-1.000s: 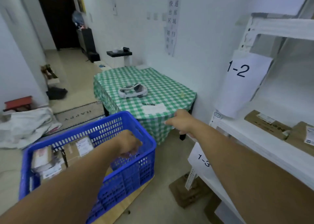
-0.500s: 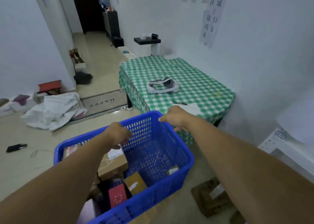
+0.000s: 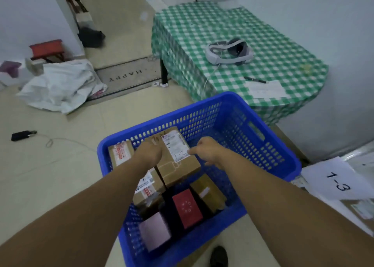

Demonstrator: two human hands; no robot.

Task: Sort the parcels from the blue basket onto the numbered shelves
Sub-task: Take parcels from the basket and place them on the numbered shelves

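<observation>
1. Pale floor tiles (image 3: 66, 165) fill the left of the frame, with a crumpled white bag (image 3: 60, 86) in the upper left and a small black object (image 3: 22, 135) below it.
2. At upper centre lies a grey doormat (image 3: 127, 76).
3. The blue basket (image 3: 202, 102) sits at lower centre, with parcels packed into its left half.
4. Near its left wall stands a small taped parcel (image 3: 121, 153). A pink box (image 3: 154, 232) and a red box (image 3: 187, 208) lie at the near end.
5. The large cardboard parcel (image 3: 178, 165) lies on top of the others, and its white label (image 3: 176, 147) is marked 1-2.
6. The left hand (image 3: 148, 153) rests on the parcel's left side with its fingers tucked out of sight, so I cannot tell whether it grips.
7. The right hand (image 3: 208, 151) holds the parcel's right edge, thumb on the label and fingers curled down the side.
8. At upper right, the green checked surface (image 3: 273, 27) carries a white headset (image 3: 228, 52), a pen (image 3: 255, 80) and a paper (image 3: 267, 88).
9. At the right edge hangs a sheet marked 1-3 (image 3: 338, 179).
</observation>
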